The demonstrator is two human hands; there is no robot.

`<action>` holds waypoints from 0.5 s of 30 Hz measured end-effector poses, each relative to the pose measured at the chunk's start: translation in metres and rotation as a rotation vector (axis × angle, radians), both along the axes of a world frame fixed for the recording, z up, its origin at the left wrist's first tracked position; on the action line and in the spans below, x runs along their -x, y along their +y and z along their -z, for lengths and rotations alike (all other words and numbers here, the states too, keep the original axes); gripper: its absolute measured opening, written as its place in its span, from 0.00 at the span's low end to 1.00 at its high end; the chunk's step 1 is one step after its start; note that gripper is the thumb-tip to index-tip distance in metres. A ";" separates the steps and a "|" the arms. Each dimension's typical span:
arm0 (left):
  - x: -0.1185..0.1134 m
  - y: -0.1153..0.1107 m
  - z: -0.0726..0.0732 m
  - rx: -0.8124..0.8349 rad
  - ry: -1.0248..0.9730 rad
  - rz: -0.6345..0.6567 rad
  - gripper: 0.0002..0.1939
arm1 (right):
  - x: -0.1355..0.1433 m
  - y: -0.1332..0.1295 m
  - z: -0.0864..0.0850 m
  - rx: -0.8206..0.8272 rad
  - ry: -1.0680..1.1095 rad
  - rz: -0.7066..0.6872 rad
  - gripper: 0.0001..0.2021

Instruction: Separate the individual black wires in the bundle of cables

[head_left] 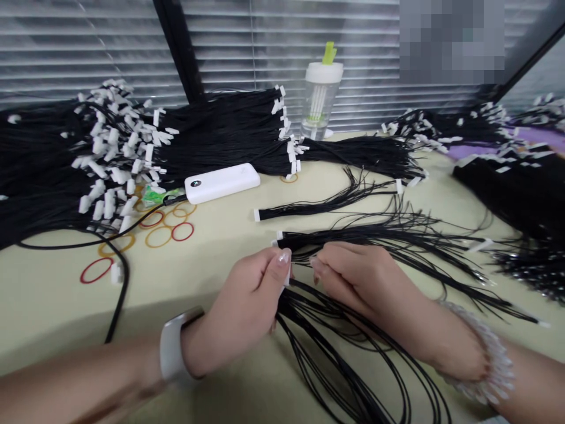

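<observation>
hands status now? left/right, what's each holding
Left hand: closed, pinching a bundle of black cords near their white tags.
Right hand: closed on the same bundle, fingers curled over the cords.

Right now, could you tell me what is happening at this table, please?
A person's left hand and right hand pinch a bunch of thin black cords together on the pale table. Two gathered bundles with white tags lie just beyond. Big piles of tagged cords, rubber bands and a white power bank sit behind.
</observation>
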State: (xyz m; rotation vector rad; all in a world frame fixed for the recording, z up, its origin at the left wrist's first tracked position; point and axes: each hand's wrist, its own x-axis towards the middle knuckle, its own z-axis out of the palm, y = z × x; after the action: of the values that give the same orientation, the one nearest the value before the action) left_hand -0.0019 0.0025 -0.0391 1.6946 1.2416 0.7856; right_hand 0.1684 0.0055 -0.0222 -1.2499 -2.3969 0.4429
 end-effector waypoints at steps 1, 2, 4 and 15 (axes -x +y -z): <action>0.000 0.000 0.000 -0.008 0.004 0.004 0.19 | 0.000 0.000 -0.001 0.021 0.011 0.000 0.14; 0.000 0.000 0.000 -0.014 0.007 0.007 0.19 | 0.000 0.000 -0.002 0.039 0.025 -0.001 0.14; 0.000 0.000 0.000 -0.017 0.012 0.010 0.19 | 0.001 0.000 -0.003 0.056 0.053 -0.011 0.15; 0.001 -0.001 0.001 -0.022 0.084 0.027 0.18 | 0.004 0.001 0.008 -0.049 0.023 -0.047 0.12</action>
State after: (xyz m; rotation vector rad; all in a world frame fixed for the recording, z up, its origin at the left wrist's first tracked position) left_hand -0.0026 0.0018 -0.0404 1.7744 1.2688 0.7215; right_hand 0.1643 0.0060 -0.0298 -1.1628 -2.4071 0.4075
